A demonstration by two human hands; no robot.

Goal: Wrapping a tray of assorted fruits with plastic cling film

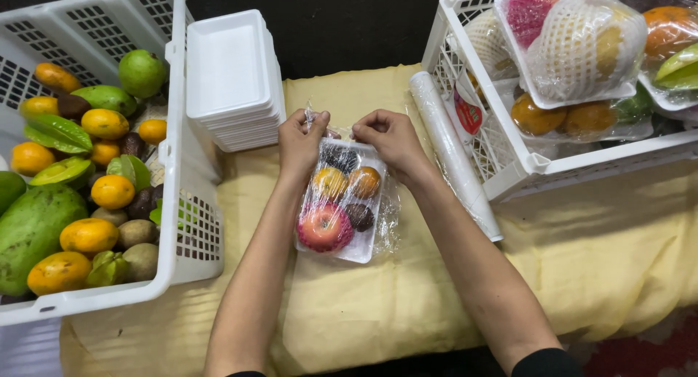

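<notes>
On yellow cloth (582,261), hands (302,141) gripping tray (361,252)

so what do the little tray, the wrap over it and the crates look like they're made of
The tray looks like white foam: matte, thick soft rim, same as the stack of trays. The wrap appears to be thin clear plastic film, glossy and wrinkled where both hands pinch it. The crates look like rigid white moulded plastic with grid holes.

Fruit tray (361,255) on cloth (407,297), tray stack (231,75) behind-left, film roll (452,151) right, crates (185,224) at both sides
</notes>
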